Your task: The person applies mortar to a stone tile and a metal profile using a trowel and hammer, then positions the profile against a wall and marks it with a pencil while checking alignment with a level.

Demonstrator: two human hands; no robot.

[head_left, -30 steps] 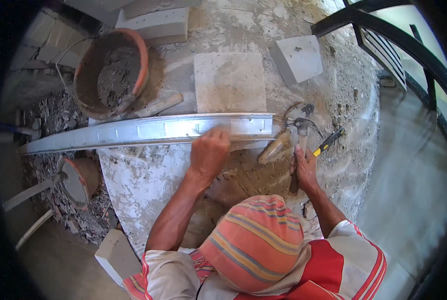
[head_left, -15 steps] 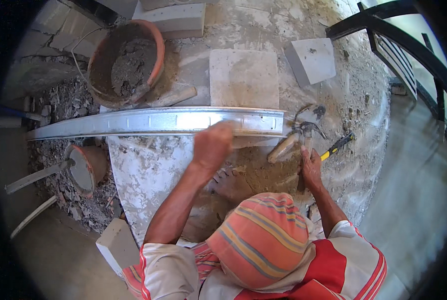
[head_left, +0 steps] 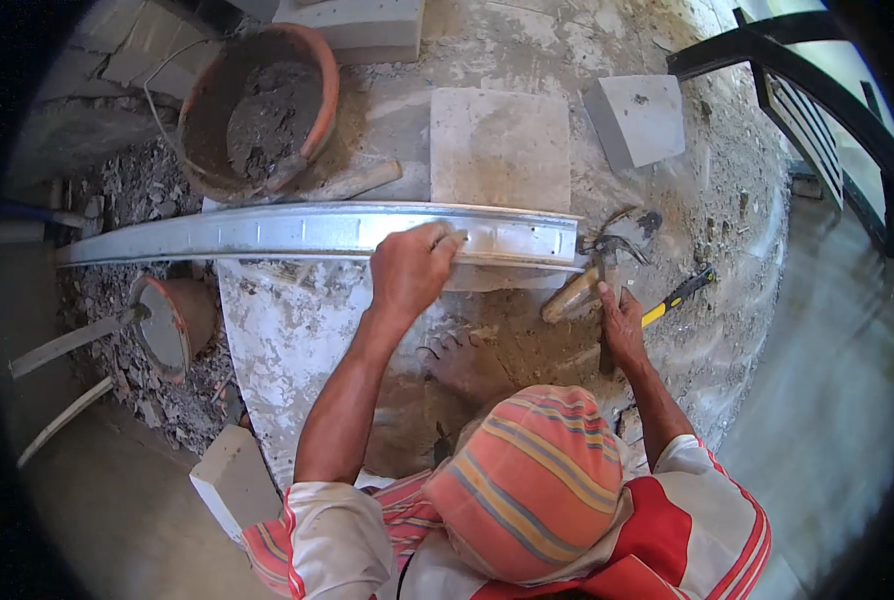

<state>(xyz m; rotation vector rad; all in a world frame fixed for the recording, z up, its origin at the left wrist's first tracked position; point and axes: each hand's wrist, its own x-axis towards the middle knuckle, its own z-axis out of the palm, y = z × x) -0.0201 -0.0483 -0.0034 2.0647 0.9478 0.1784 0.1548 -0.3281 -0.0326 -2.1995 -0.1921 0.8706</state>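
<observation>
Head view looks down over a striped cap [head_left: 527, 480] at two bare arms stretched out over a floor of mortar and sand. Left hand [head_left: 410, 272] lies on a long metal straightedge [head_left: 307, 232], its fingers curled over the near edge and closed on the bar; the bar runs well out to the left of that hand and ends a little to its right. Right hand [head_left: 622, 325] rests on the sandy bed, fingers together, pressed down beside the wooden handle of a trowel [head_left: 587, 280]; whether it grips the handle I cannot tell. Just right of that hand lies a hammer [head_left: 679, 296] with a yellow and black handle. Beyond the left hand, past the straightedge, sits a square stone tile [head_left: 500, 148], and farther left an orange bucket [head_left: 257, 105] holding wet mortar. Another grey block [head_left: 635, 118] lies beyond the right hand. Left of the left forearm, a smaller orange pan [head_left: 172, 322] sits among rubble, and a pale block [head_left: 235, 482] lies near the left elbow.
</observation>
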